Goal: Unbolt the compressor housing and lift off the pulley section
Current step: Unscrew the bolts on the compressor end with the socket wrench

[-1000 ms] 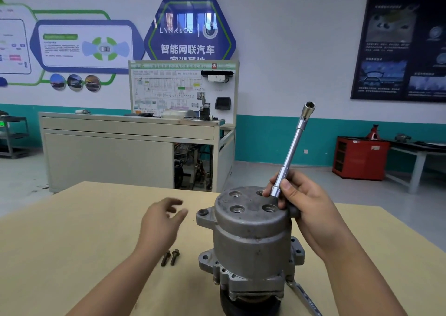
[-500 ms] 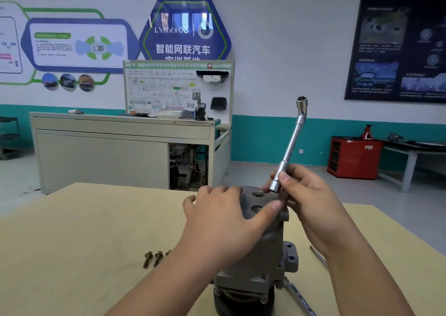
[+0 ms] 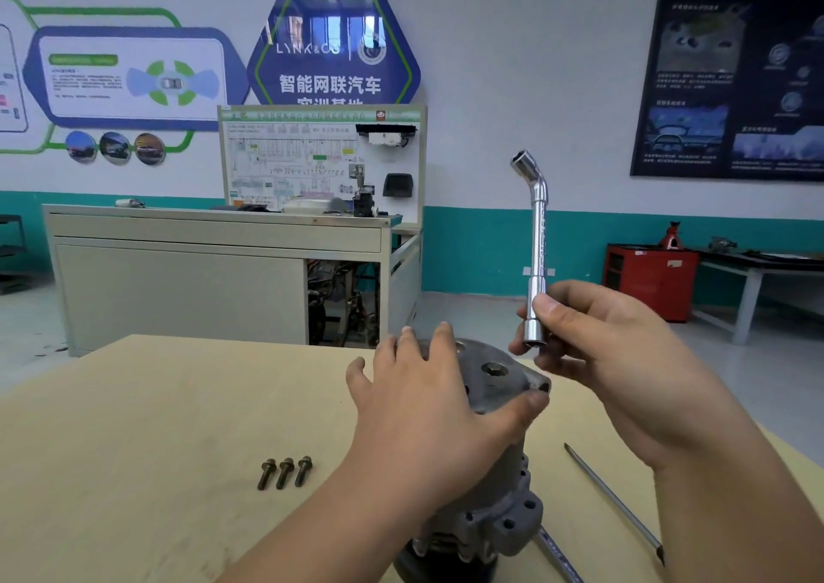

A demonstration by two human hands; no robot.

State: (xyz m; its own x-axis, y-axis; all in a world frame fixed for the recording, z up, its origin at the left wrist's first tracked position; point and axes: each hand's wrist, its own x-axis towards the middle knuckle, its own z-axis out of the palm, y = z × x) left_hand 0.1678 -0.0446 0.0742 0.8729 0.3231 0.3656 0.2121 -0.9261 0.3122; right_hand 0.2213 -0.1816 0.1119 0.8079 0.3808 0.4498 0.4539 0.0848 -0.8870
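The grey metal compressor [image 3: 490, 382] stands upright on the wooden table [image 3: 133, 426], pulley end down. My left hand [image 3: 428, 404] lies over its top housing, fingers on the far side and thumb hooked on the right edge. Just right of it and lifted clear of the housing, my right hand [image 3: 597, 350] grips the lower end of a chrome L-shaped socket wrench [image 3: 537, 243], which points up. Three removed bolts [image 3: 285, 472] lie side by side on the table to the left.
A thin metal rod [image 3: 613, 502] lies on the table to the right of the compressor. Another tool handle [image 3: 557, 556] pokes out from under the compressor base. A grey training bench [image 3: 214, 266] and a red cabinet [image 3: 646, 279] stand across the room.
My left hand came from the table onto the compressor top. My right hand lifted the wrench off the housing and swung it upright. A third bolt has come into view beside the other two.
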